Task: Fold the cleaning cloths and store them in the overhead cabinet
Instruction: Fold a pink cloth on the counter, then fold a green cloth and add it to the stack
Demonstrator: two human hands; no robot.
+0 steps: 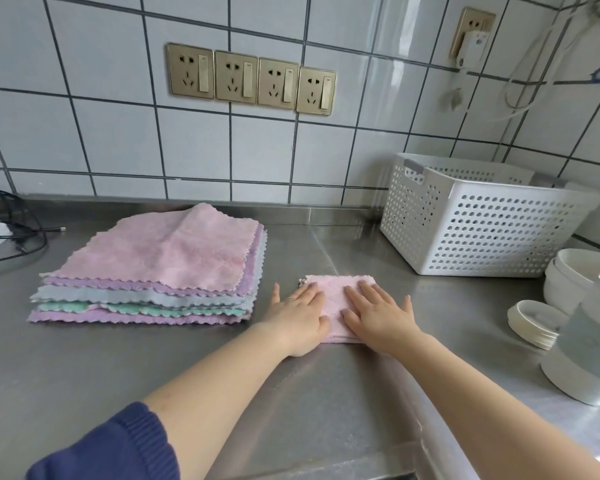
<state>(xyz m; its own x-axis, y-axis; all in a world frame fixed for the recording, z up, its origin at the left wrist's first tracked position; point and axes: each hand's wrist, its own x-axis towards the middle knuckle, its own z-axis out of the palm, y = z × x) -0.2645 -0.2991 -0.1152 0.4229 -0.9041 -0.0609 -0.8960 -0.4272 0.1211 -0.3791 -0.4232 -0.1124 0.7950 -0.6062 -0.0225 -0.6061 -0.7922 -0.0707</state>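
Observation:
A small folded pink cloth (334, 299) lies flat on the steel counter (291, 393) in the middle. My left hand (300, 318) presses flat on its left side, fingers spread, a ring on one finger. My right hand (378, 315) lies flat on its right side. To the left sits a stack of unfolded cloths (160, 271), pink on top, with purple, grey-blue and teal layers below. The overhead cabinet is out of view.
A white perforated basket (475, 230) stands at the back right. White bowls (575, 268), small lids (534, 320) and a pale jar (589, 348) crowd the right edge. Black cables (11, 230) lie at far left. Wall sockets (250, 79) sit above the counter.

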